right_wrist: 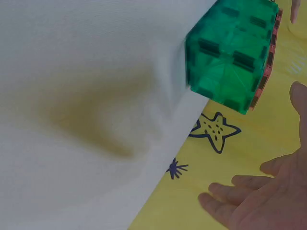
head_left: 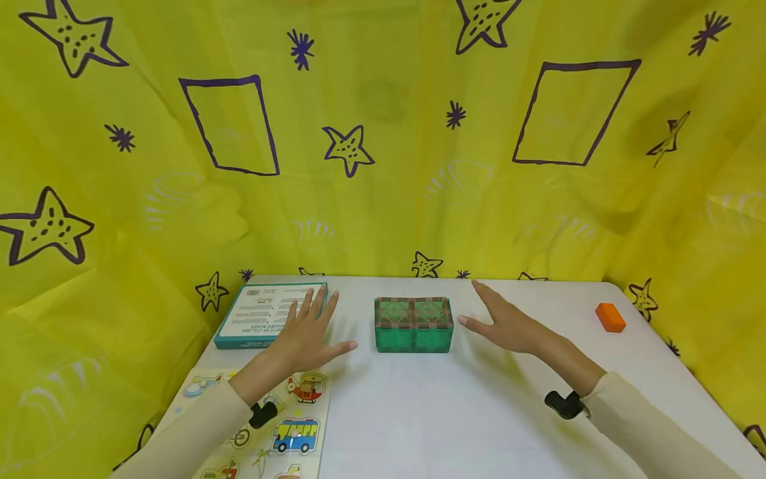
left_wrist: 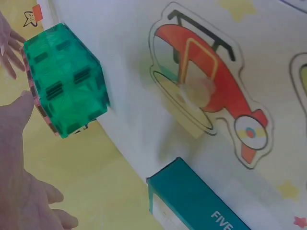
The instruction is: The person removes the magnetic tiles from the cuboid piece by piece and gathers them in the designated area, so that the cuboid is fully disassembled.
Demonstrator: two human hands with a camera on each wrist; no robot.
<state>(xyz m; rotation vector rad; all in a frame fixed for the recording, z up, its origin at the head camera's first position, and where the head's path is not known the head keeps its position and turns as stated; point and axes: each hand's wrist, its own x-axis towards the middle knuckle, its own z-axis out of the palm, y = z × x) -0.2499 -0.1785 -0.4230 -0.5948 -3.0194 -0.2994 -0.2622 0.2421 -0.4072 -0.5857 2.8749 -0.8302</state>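
Cloth sleeves (head_left: 185, 432) | splayed hands (head_left: 305, 339) (head_left: 509, 324) | translucent green oblong box (head_left: 413, 338) between

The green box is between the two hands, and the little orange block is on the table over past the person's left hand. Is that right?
Not quite: the orange block is on the table past the right hand, as the head view shows. The green box is indeed between that hand and the left hand.
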